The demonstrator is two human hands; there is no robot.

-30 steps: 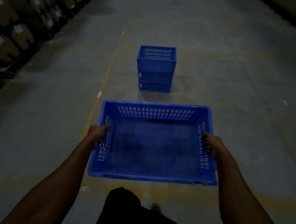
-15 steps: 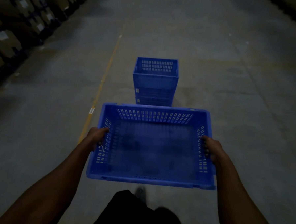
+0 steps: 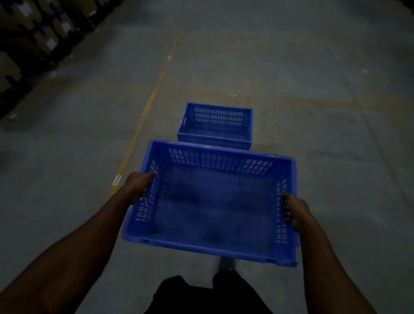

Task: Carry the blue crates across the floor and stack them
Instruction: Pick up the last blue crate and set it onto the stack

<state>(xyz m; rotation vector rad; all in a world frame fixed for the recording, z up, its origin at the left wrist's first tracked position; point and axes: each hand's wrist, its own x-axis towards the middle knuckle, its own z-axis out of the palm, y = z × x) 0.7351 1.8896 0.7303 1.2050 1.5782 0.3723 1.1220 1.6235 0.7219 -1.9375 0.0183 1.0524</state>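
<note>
I carry an empty blue slotted crate (image 3: 213,205) in front of me, level above the floor. My left hand (image 3: 138,183) grips its left rim, fingers curled over the side wall. My right hand (image 3: 294,209) grips the right rim the same way. Just beyond the carried crate stands a stack of blue crates (image 3: 216,126) on the floor; its top crate is open and empty, and the carried crate's far edge hides the lower part of the stack.
A yellow floor line (image 3: 140,127) runs along the left of the stack. Racks with cardboard boxes (image 3: 27,34) line the far left. Grey concrete floor (image 3: 334,139) spreads to the right. My dark trousers and a shoe (image 3: 226,263) show below the crate.
I have walked forward: the stack has come much closer and now sits right behind the carried crate. Both hands keep the same grip on the rims.
</note>
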